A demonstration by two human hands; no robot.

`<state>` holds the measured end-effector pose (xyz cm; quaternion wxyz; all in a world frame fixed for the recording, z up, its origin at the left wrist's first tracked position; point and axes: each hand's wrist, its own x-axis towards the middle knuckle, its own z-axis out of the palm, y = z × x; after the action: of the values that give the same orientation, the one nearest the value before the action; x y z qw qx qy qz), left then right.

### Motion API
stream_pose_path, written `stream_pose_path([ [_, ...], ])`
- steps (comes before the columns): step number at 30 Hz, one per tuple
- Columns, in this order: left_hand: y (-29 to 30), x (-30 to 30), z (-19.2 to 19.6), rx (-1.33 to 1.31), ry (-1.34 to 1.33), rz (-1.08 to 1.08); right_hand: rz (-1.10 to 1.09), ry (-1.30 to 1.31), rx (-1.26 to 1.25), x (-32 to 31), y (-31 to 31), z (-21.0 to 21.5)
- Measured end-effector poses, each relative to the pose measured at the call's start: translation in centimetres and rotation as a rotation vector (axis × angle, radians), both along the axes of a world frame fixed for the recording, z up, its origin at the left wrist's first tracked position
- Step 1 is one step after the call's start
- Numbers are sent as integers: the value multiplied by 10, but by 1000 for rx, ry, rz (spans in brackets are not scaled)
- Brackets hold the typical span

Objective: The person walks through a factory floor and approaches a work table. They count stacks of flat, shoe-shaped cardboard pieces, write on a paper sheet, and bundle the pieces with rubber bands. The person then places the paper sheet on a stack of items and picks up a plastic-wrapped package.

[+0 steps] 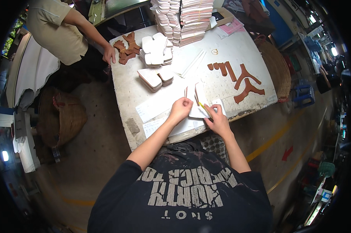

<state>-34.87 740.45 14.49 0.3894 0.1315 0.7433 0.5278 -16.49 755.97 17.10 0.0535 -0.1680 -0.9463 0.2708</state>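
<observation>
At the near edge of the white-topped table [171,99], my left hand [181,109] is closed in a pinch. A thin brown-and-pale strip [186,92] sticks up past its fingertips. My right hand [218,121] is closed around a slim yellow tool, perhaps a pen [201,105]; its exact kind is too small to tell. Between the hands lies a white cut piece [198,113], with a narrow brown strip [196,96] above it. Sheets of paper with handwriting [154,108] lie under and left of my hands. Brown cut pieces [250,91] rest to the right.
White cut pieces [152,49] form stacks in the middle, with tall bundles [197,23] behind. More brown pieces [127,50] lie far left, where another person's hand [109,54] touches the table edge. Woven baskets [72,116] stand on both sides.
</observation>
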Motion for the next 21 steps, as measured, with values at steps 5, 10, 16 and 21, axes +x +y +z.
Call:
stream_pose_path([
  [5,-76,-28,4,-394,761,-81,-204,204,-79,2,-8,-3],
  [10,-125,-45,21,-835,648,-84,-148,158,-264,0,-17,1],
  [16,-147,-50,26,-746,533,10,182,-21,-187,-12,-64,-8],
  [21,-204,-55,42,-340,523,179,179,-100,-105,-22,-94,-24],
])
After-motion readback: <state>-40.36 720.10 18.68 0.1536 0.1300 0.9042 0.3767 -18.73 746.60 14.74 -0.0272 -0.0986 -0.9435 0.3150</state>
